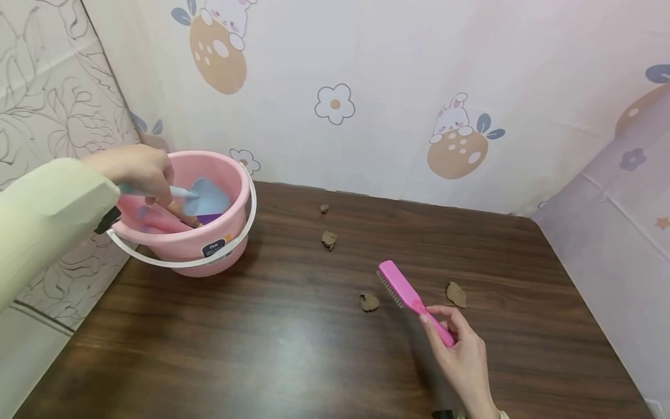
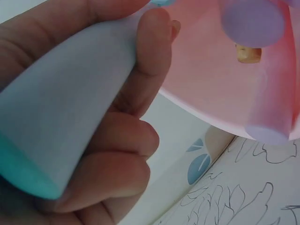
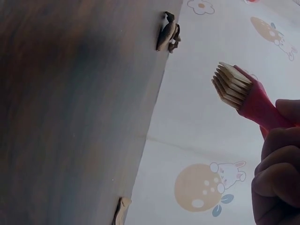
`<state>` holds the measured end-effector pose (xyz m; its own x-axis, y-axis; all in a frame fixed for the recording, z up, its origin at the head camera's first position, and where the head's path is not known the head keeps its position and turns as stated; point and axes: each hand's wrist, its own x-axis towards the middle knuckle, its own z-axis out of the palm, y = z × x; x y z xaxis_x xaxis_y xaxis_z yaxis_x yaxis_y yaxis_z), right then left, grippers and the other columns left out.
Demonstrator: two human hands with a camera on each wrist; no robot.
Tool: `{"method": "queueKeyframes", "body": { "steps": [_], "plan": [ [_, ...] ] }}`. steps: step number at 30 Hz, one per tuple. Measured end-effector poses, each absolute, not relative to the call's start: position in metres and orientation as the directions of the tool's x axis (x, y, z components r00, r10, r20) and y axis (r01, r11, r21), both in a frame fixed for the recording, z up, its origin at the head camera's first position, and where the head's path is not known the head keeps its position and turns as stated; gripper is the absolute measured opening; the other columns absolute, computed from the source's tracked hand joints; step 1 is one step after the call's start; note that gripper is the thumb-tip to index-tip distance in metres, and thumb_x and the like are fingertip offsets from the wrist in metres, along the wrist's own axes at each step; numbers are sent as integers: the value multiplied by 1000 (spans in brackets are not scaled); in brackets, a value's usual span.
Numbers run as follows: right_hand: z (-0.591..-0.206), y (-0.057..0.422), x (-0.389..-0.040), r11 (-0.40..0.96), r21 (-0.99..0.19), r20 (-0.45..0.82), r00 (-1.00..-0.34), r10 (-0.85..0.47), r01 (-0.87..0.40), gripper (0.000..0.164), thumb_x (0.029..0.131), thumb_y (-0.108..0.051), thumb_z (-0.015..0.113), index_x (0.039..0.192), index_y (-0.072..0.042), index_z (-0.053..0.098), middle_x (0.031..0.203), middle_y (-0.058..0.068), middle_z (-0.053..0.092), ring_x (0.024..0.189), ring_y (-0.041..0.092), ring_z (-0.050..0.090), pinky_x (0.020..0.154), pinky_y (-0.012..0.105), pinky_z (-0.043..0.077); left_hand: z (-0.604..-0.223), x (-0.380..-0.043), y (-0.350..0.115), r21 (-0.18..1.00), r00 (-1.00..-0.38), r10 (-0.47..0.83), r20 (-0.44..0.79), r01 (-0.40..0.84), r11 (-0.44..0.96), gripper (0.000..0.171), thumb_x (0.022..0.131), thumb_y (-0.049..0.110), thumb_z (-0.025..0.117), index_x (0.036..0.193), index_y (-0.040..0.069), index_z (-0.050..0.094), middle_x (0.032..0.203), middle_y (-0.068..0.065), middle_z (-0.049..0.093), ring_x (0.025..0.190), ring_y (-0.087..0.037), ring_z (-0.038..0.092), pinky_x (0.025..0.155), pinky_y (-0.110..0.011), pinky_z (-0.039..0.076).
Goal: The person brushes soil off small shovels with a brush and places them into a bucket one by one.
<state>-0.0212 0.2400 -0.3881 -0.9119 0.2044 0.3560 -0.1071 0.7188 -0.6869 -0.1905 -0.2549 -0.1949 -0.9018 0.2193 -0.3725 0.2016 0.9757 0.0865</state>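
In the head view, my left hand reaches over a pink bucket and grips the handle of a light blue toy shovel. The blade sits inside the bucket's rim. In the left wrist view, fingers wrap round the pale shovel handle, which has a teal end. My right hand holds a pink brush by its handle, bristles facing left, over the table. Near the brush head lies a dry brown leaf-like piece; another brown piece lies close to the right hand.
Smaller brown pieces lie farther back on the dark wooden table. The bucket also contains a wooden handle and purple items; its white carrying handle hangs forward. Patterned cloth walls border the table.
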Motion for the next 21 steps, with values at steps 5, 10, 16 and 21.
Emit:
{"method": "queueKeyframes", "body": {
  "steps": [5, 10, 16, 21],
  "plan": [
    [-388, 239, -22, 714, -689, 357, -915, 188, -122, 25, 80, -12, 76, 101, -21, 67, 54, -10, 42, 44, 0, 31, 41, 20, 25, -196, -197, -251, 84, -892, 210, -401, 192, 978, 13, 70, 16, 69, 74, 5, 63, 67, -2, 62, 70, -21, 52, 59, -30, 38],
    [-388, 239, -20, 717, -687, 354, -916, 189, -117, 24, 80, -12, 76, 101, -20, 67, 54, -10, 41, 44, 0, 31, 40, 20, 25, -198, -203, -249, 102, -879, 176, -443, 145, 984, 22, 74, 16, 70, 85, -1, 62, 70, -7, 65, 73, -23, 54, 61, -31, 41],
    [-387, 240, -20, 726, -679, 353, -915, 194, -108, 23, 81, -13, 76, 101, -21, 67, 54, -10, 41, 44, 0, 31, 41, 20, 25, -207, -203, -248, 113, -863, 169, -475, 131, 985, 30, 74, 24, 74, 85, -1, 62, 75, -10, 62, 74, -24, 54, 62, -31, 42],
    [-385, 240, -20, 731, -675, 346, -918, 195, -99, 21, 81, -13, 75, 99, -21, 67, 53, -10, 41, 43, 1, 31, 40, 20, 27, -214, -204, -244, 113, -837, 181, -516, 143, 983, 26, 75, 25, 73, 78, 2, 63, 73, -9, 61, 70, -20, 53, 60, -29, 41]
  ]
}}
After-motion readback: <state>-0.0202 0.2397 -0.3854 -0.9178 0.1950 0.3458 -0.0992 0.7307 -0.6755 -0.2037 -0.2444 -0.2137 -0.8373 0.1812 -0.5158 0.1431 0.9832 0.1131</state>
